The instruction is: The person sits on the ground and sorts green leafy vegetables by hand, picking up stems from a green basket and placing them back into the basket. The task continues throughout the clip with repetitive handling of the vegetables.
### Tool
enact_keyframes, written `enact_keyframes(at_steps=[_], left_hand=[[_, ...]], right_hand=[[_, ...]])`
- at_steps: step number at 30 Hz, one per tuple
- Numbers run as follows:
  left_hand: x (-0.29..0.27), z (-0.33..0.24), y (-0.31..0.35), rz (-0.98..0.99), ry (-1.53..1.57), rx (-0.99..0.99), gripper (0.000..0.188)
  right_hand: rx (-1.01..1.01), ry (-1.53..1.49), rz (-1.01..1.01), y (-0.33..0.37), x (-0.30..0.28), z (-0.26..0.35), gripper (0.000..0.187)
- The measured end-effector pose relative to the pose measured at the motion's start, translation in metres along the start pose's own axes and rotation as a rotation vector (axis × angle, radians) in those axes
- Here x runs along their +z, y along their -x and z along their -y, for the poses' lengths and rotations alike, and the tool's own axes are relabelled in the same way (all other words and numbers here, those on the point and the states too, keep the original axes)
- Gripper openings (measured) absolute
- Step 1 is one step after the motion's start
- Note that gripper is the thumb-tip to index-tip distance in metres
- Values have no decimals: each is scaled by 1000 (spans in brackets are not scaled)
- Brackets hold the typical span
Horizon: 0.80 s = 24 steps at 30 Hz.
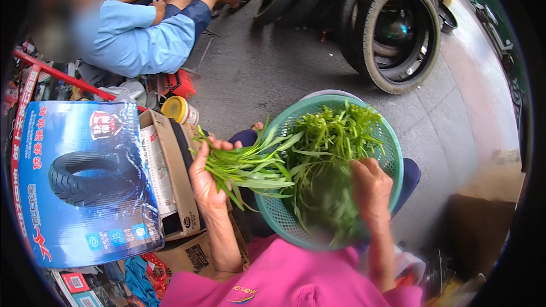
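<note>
On my lap rests a green plastic basket (397, 136) heaped with water spinach (338, 131). A loose bunch of the same long-leaved greens (244, 165) lies in my left hand (209, 179), palm up with the fingers curled round the stems, left of the basket rim. My right hand (372, 190) is closed over the right side of the basket, at the leafy ends. The leaves beside that fist are blurred, and its fingertips are hidden, but it seems to grip some of the greens.
A blue tyre box (91, 193) and an open cardboard carton (170, 176) stand close on my left. Beyond them are a yellow tub (179, 110) and a seated person in a light blue shirt (136, 37). Tyres (398, 34) stand ahead right; a brown box (475, 233) sits at right.
</note>
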<state>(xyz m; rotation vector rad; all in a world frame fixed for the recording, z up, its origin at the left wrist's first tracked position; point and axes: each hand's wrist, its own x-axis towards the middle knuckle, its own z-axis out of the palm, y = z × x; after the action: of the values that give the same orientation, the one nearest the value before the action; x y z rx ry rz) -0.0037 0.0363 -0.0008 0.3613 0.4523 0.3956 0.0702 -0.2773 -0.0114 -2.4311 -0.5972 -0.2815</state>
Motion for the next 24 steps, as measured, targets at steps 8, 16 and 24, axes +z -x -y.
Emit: enact_keyframes(at_steps=[8, 16, 24], left_hand=[[23, -14, 30, 334, -393, -77, 28], [54, 35, 48, 290, -1016, -334, 19], [43, 79, 50, 162, -679, -756, 19]], right_hand=[[225, -825, 85, -1, -31, -22, 13], [351, -1415, 289, 0, -32, -6, 14], [459, -1153, 315, -3, -12, 14, 11]])
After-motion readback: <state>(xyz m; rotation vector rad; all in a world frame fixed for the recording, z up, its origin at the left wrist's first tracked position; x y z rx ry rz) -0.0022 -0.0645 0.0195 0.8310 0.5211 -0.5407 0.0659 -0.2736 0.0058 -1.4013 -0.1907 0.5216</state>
